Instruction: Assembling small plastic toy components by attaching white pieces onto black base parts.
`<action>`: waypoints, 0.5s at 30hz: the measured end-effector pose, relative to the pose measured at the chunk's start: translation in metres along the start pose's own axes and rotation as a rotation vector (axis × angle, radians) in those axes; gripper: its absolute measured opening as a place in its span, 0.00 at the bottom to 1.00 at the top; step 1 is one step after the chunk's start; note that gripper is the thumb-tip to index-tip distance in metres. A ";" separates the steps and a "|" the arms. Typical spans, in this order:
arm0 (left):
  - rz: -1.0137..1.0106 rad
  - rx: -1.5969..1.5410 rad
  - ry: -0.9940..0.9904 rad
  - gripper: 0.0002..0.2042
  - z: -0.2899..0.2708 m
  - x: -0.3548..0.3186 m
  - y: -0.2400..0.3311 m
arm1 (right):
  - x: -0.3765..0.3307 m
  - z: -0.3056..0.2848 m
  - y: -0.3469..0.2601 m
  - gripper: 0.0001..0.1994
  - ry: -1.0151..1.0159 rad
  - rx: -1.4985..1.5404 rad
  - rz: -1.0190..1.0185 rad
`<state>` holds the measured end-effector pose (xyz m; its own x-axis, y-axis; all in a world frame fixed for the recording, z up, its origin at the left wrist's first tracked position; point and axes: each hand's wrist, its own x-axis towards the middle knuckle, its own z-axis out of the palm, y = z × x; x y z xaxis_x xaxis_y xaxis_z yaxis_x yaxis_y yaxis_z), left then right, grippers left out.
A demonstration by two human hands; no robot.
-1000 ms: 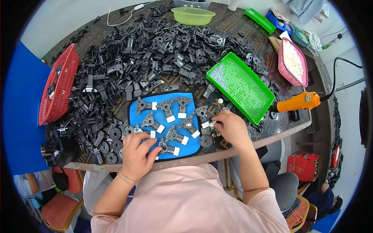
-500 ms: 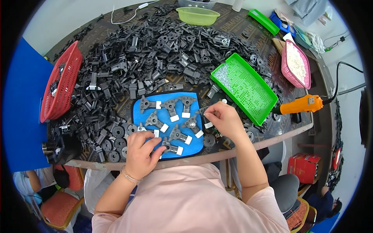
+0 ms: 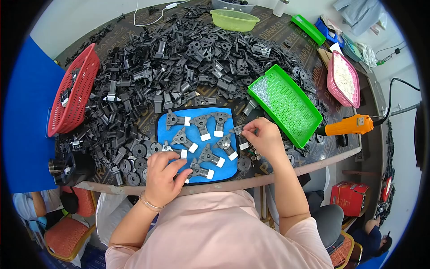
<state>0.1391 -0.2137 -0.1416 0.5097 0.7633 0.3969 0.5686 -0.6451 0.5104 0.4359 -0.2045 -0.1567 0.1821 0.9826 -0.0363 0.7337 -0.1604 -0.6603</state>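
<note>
A blue mat (image 3: pixel 226 172) lies in front of me with several black plastic parts (image 3: pixel 209 155) on it, each with a flat pierced head and a white tip. My left hand (image 3: pixel 162 177) rests at the mat's lower left, thumb and forefinger apart, beside a black part (image 3: pixel 200 171); it partly covers other parts there. At the mat's right edge my right hand (image 3: pixel 266 139) has thumb and forefinger pinched together over another white-tipped black part (image 3: pixel 240 138). Whatever the pinch holds is too small to make out.
Loose black parts (image 3: pixel 179 58) are heaped behind the mat, with round black discs (image 3: pixel 133 179) at left. A green tray (image 3: pixel 309 114) of small shiny pieces and an orange electric screwdriver (image 3: pixel 349 125) are at right. Red (image 3: pixel 74 103) and pink (image 3: pixel 358 96) baskets flank the table.
The whole view has shifted slightly to the right. My right hand stays pinched near the same part, and my left hand has hardly moved.
</note>
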 end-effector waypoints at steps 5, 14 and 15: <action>0.000 0.004 -0.002 0.11 0.002 -0.001 0.001 | -0.002 0.007 0.003 0.07 0.011 -0.032 -0.065; -0.011 0.003 0.000 0.11 0.000 -0.004 0.002 | 0.000 0.006 -0.001 0.06 -0.025 -0.103 -0.077; -0.009 0.004 0.002 0.11 0.000 -0.004 0.002 | 0.001 0.007 -0.001 0.07 -0.023 -0.045 -0.090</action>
<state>0.1379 -0.2181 -0.1418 0.5033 0.7689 0.3943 0.5752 -0.6387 0.5111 0.4309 -0.2023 -0.1620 0.0989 0.9951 0.0042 0.7751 -0.0744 -0.6275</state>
